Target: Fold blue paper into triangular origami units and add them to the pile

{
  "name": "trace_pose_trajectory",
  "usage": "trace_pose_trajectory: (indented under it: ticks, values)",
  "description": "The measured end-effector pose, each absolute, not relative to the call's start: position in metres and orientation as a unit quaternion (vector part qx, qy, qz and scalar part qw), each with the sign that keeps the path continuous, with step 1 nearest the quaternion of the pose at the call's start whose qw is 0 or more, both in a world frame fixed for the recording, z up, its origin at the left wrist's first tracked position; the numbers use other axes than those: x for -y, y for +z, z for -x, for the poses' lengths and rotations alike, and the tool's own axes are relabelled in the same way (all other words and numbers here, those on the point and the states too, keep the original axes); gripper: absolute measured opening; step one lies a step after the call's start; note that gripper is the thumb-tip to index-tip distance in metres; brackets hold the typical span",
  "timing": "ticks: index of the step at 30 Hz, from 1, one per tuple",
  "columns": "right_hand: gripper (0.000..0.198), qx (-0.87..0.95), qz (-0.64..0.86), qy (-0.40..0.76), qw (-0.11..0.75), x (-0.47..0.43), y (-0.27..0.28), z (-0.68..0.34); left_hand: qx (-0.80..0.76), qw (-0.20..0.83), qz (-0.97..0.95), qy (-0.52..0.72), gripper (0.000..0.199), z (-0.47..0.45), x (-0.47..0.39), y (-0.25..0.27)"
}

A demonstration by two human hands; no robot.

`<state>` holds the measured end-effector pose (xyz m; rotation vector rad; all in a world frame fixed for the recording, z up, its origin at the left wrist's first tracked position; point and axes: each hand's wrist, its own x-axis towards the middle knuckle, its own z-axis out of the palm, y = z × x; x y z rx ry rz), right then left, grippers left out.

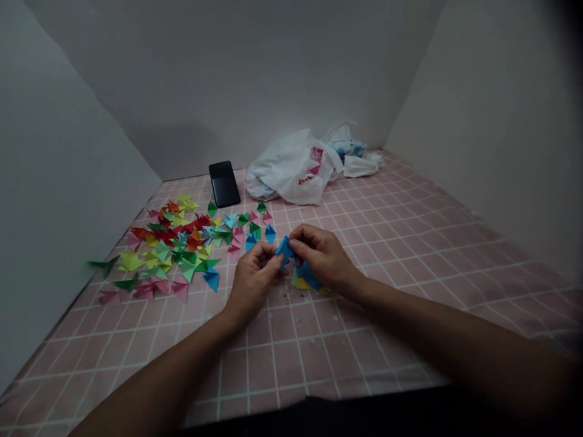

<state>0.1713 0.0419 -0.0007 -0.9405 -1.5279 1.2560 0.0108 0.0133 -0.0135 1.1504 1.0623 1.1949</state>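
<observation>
A small piece of folded blue paper (285, 249) is pinched between my two hands, a little above the table. My left hand (255, 276) grips its left side with thumb and fingers. On the right side, my right hand (325, 258) has it between thumb and forefinger; the other fingers curl under and are partly hidden. Below my right hand lie blue and yellow paper sheets (306, 280), mostly covered by it. Many folded paper pieces (186, 258) in red, yellow, green, pink and blue are spread to the left of my left hand.
A black phone (225, 184) lies behind the paper pieces. Toward the back wall sits a crumpled white plastic bag (296, 167), with another bundle (353, 152) beside it. A pink checked cloth (410, 230) covers the table, and pale walls stand on three sides.
</observation>
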Motion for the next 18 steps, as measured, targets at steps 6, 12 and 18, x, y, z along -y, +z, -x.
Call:
trace_pose_trajectory:
  ticks: [6, 12, 18]
  values:
    - [0.008, 0.652, 0.402, 0.446, 0.463, -0.0439, -0.0027, -0.1731, -0.435, 0.566, -0.48, 0.51, 0.023, -0.0117, -0.0131, -0.0128]
    - [0.006, 0.703, 0.408, 0.336, 0.476, -0.0395, -0.0009, -0.1724, -0.465, 0.484, -0.528, 0.52, 0.015, -0.013, -0.0105, -0.0084]
    - [0.016, 0.646, 0.382, 0.466, 0.469, -0.0397, 0.0007, -0.1708, -0.465, 0.435, -0.561, 0.529, 0.009, -0.0127, -0.0099, -0.0082]
